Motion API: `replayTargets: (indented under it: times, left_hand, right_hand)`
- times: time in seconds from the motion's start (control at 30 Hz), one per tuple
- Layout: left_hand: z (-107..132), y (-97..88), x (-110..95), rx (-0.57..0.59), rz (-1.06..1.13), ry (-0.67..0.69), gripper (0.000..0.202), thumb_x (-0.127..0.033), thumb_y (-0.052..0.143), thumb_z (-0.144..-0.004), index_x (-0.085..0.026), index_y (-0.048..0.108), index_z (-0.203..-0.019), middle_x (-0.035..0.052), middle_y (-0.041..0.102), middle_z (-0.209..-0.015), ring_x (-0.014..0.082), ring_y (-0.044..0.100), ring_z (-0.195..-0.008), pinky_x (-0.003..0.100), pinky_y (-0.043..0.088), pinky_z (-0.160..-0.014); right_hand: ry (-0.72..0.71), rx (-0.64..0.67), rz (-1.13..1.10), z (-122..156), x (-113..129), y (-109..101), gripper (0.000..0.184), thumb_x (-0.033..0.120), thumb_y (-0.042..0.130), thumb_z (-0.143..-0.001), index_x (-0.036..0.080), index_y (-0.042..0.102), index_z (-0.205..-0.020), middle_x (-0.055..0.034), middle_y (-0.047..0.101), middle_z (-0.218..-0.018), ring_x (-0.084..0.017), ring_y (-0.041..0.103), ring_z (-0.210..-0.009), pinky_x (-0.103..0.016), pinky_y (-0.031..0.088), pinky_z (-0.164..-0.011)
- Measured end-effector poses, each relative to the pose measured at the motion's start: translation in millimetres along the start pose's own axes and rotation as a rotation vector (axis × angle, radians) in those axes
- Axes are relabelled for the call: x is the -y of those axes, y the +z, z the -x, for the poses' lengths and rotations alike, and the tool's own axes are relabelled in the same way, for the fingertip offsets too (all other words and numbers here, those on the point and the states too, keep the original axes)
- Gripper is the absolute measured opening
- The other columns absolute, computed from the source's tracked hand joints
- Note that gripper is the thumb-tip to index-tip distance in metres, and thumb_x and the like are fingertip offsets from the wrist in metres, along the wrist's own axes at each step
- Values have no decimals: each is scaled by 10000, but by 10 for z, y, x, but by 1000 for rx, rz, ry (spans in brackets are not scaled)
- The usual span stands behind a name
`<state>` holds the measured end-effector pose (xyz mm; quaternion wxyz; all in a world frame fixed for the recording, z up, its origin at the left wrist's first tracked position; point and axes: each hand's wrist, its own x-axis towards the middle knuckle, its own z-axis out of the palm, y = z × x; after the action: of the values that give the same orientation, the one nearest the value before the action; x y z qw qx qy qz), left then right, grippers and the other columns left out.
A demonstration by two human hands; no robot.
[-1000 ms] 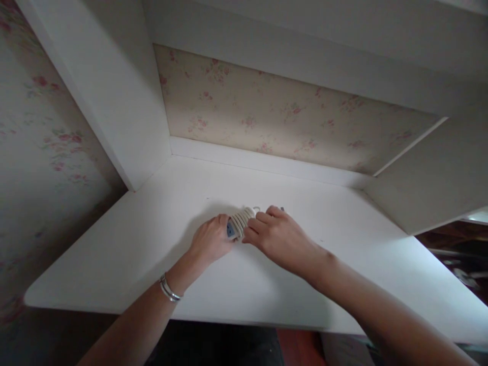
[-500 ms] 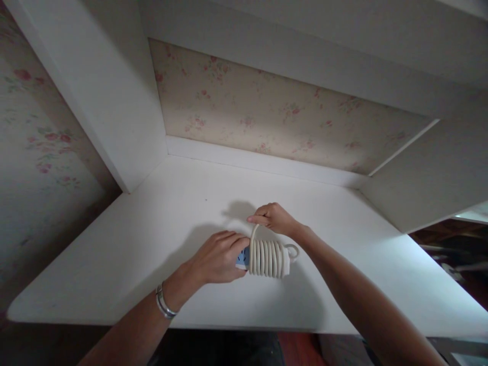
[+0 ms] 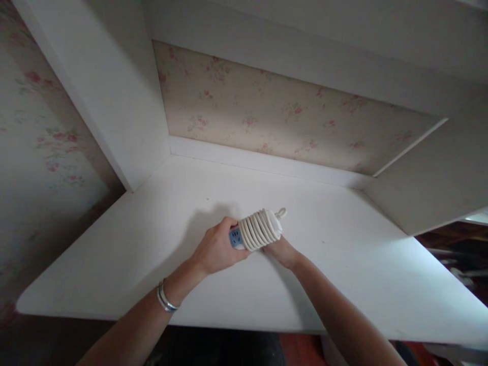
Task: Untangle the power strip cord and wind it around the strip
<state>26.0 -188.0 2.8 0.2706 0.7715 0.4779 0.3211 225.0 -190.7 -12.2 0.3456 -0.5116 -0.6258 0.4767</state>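
Note:
My left hand [image 3: 218, 247] grips the near-left end of a power strip [image 3: 236, 237], fingers over its top edge and thumb side below. The strip is white with a blue socket face and tilts up to the right. A cream power cord [image 3: 260, 230] is wound around it in several tight turns side by side. A small loop of cord [image 3: 281, 212] sticks out past the right end. My right hand [image 3: 282, 251] is beneath and behind the wound strip. Its fingers are hidden there, so what they hold does not show.
Below the hands lies a white desktop [image 3: 152, 218], with an upright panel [image 3: 114, 101] at left and a side panel [image 3: 427, 178] at right. Floral wallpaper [image 3: 247, 107] covers the back wall under an overhanging white board [image 3: 305, 56]. The desk's front edge [image 3: 236, 328] is close to my body.
My right hand has gone from above the strip, where it pulled the cord up, down to underneath it. The strip has tilted, its right end rising. The raised cord length no longer shows.

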Motion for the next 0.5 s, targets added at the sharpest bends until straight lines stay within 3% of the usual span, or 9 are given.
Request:
replayTargets:
  times: [0.13, 0.3, 0.5]
  left_hand:
    - [-44, 43, 2, -66, -16, -89, 496, -411, 762, -628, -223, 502, -1006, 42, 697, -952, 237, 678, -845, 311, 508, -661]
    - [-68, 111, 46, -115, -46, -140, 433, -377, 722, -685, -223, 482, -1011, 43, 688, -934, 238, 676, -838, 305, 497, -650]
    - [-57, 146, 123, -124, -3, -163, 444, -385, 660, -744, -195, 459, -1092, 87, 644, -1031, 239, 645, -905, 334, 497, -719]
  right_hand:
    - [98, -6, -97, 67, -11, 113, 341, 457, 539, -846, 148, 661, -766, -29, 625, -730, -171, 550, -735, -299, 432, -725]
    - [-14, 7, -96, 165, -41, 184, 374, 492, 459, -907, 174, 652, -864, -22, 606, -832, -172, 519, -812, -303, 401, -780]
    - [-3, 56, -93, 189, -63, 209, 442, 524, 626, -799, 211, 632, -1110, -17, 613, -847, -187, 538, -790, -289, 435, -697]
